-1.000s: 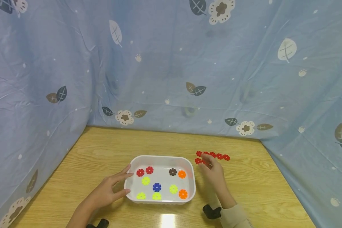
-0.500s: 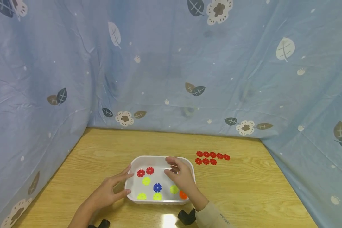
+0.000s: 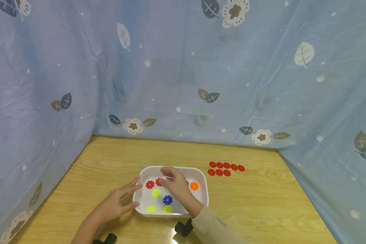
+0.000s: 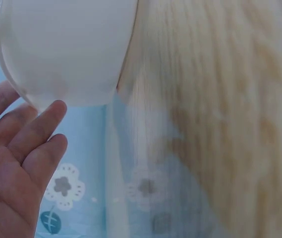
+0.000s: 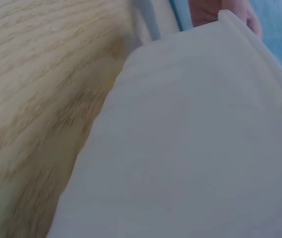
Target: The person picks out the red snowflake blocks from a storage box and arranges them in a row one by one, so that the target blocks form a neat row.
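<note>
A white plastic tray (image 3: pixel 144 199) holds several flower-shaped notched plastic discs. My left hand (image 3: pixel 114 205) rests its spread fingertips on the tray's left side; the left wrist view shows relaxed fingers (image 4: pixel 41 131) against the tray wall (image 4: pixel 66 49). My right hand (image 3: pixel 179 189) reaches into the tray, thumb and fingers apart, right beside a red disc (image 3: pixel 158 182). No disc shows in its grasp. Another red disc (image 3: pixel 149 184) lies further left. A beige sleeve (image 5: pixel 180 139) fills most of the right wrist view, leaving only part of the right hand (image 5: pixel 222 11) visible.
On the wooden table (image 3: pixel 262 196), right of the tray, red discs (image 3: pixel 226 165) lie in two rows, the nearer one shorter. Yellow discs (image 3: pixel 156 193), a blue disc (image 3: pixel 167 200) and an orange disc (image 3: pixel 194 186) are in the tray. A blue patterned curtain (image 3: pixel 177 84) surrounds the table.
My right hand has left the red rows, where one more disc lies bare to view, and moved left into the tray toward the red discs. The left hand stays on the tray.
</note>
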